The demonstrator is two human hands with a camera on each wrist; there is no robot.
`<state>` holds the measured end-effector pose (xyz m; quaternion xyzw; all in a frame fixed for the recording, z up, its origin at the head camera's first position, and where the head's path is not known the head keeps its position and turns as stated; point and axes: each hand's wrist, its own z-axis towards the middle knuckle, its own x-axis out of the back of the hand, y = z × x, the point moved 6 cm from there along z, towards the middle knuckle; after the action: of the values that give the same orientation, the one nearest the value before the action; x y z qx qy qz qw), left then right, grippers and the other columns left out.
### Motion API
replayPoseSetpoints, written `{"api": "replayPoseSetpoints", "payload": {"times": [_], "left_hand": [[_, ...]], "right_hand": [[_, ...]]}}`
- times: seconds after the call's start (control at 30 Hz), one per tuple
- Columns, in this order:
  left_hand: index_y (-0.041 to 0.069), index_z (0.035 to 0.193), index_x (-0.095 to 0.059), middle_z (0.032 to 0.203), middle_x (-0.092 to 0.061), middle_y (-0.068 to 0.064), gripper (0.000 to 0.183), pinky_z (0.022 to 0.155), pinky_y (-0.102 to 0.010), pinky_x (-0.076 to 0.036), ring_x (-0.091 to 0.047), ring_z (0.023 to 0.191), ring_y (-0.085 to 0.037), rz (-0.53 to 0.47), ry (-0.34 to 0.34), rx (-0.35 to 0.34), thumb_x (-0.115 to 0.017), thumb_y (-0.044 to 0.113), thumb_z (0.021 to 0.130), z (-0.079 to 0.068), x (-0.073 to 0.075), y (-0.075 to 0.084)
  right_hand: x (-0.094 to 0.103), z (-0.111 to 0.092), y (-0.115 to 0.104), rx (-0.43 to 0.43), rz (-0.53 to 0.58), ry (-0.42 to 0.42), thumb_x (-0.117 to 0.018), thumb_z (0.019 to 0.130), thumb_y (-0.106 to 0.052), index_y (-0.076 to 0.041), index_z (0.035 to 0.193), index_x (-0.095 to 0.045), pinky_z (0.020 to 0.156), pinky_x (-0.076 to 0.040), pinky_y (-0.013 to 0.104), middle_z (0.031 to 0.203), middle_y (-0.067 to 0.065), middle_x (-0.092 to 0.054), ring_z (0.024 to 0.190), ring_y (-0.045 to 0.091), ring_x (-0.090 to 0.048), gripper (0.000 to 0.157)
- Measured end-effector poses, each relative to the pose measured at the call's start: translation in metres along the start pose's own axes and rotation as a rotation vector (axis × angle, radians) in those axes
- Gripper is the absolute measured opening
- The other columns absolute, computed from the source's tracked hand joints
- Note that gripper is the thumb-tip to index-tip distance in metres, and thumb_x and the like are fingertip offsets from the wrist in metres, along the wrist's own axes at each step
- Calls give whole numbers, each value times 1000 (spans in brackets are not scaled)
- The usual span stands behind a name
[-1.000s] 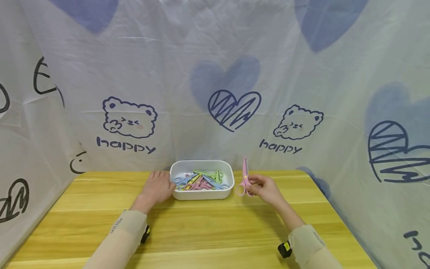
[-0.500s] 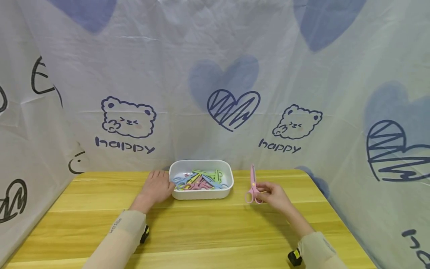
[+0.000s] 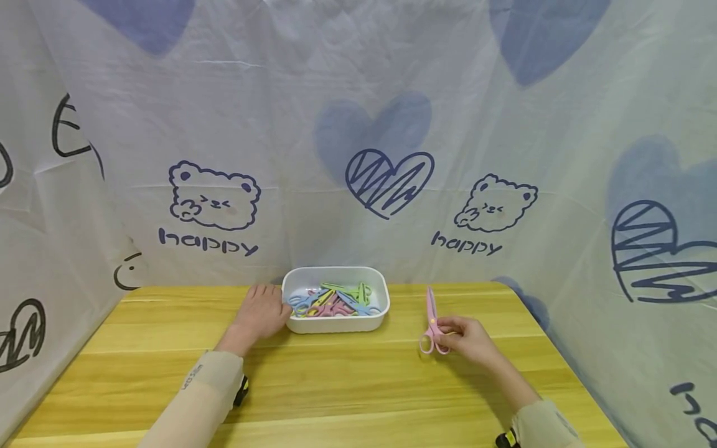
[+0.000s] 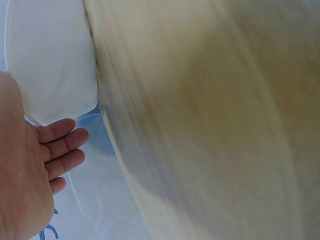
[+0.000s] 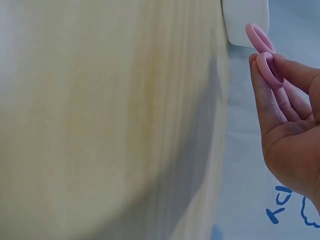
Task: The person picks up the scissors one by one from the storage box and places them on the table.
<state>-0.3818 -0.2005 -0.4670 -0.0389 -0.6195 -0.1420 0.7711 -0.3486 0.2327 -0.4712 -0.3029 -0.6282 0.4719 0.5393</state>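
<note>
Between the thumb and fingers of my right hand (image 3: pixel 470 339) is a pair of pink scissors (image 3: pixel 432 317), blades pointing up and away. In the right wrist view the thumb and index finger pinch the scissors by a handle loop (image 5: pixel 270 70). My left hand (image 3: pixel 262 311) lies at the left end of a white plastic bin (image 3: pixel 336 324), its thumb at the rim. The left wrist view shows that hand's fingers (image 4: pixel 65 145) loosely extended beside the bin's end. Inside the bin is a jumble of blue scissors (image 3: pixel 299 303), green scissors (image 3: pixel 364 292) and pink scissors (image 3: pixel 335 306).
The wooden table (image 3: pixel 336 386) carries the bin near its back edge. A white curtain (image 3: pixel 302 224) with blue hearts and bear drawings hangs directly behind and along both sides. Small black cameras sit at the wrists, such as the right wrist camera (image 3: pixel 506 439).
My right hand has moved right and nearer to me with the pink scissors, away from the bin. The left hand and the bin have stayed in place.
</note>
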Motion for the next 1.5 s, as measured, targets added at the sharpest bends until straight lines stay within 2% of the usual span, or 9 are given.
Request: {"api": "replayPoseSetpoints", "payload": {"times": [0.23, 0.5, 0.73, 1.07, 1.5], "left_hand": [[-16, 124, -55, 123, -59, -29, 49, 115, -58, -32, -49, 119, -44, -2, 2, -4, -45, 26, 101, 0, -1, 0], [-16, 124, -55, 123, -59, -29, 49, 115, -58, -31, -49, 119, -44, -8, -5, -2, -46, 26, 101, 1, -2, 0], [-15, 122, -55, 121, -59, -28, 47, 115, -59, -32, -49, 118, -45, -6, 4, -4, -47, 26, 101, 1, -2, -1], [-15, 122, -55, 119, -59, -28, 46, 113, -59, -33, -49, 117, -44, -1, -10, -3, -46, 24, 101, 0, 1, 1], [-16, 124, -54, 123, -59, -29, 48, 116, -59, -31, -48, 119, -45, -5, -11, -2, -45, 24, 102, 0, 0, 0]], "right_hand": [[1, -12, 6, 7, 43, -54, -68, 95, 2, 24, 132, -52, 77, -63, 32, 112, 30, -69, 89, 20, -72, 46], [8, -24, 14, -20, 17, -72, -69, 94, 1, 23, 132, -53, 77, -63, 32, 112, 27, -70, 88, 20, -72, 47], [16, -34, 24, -10, -34, -87, -70, 93, 0, 23, 129, -55, 73, -62, 31, 108, 24, -71, 86, 22, -71, 45], [20, -48, 36, -57, 45, -115, -68, 96, 0, 25, 132, -51, 73, -62, 31, 111, 26, -72, 87, 18, -71, 47], [38, -63, 44, -52, -4, -124, -67, 97, 0, 28, 131, -49, 73, -61, 29, 113, 29, -71, 88, 12, -69, 48]]}}
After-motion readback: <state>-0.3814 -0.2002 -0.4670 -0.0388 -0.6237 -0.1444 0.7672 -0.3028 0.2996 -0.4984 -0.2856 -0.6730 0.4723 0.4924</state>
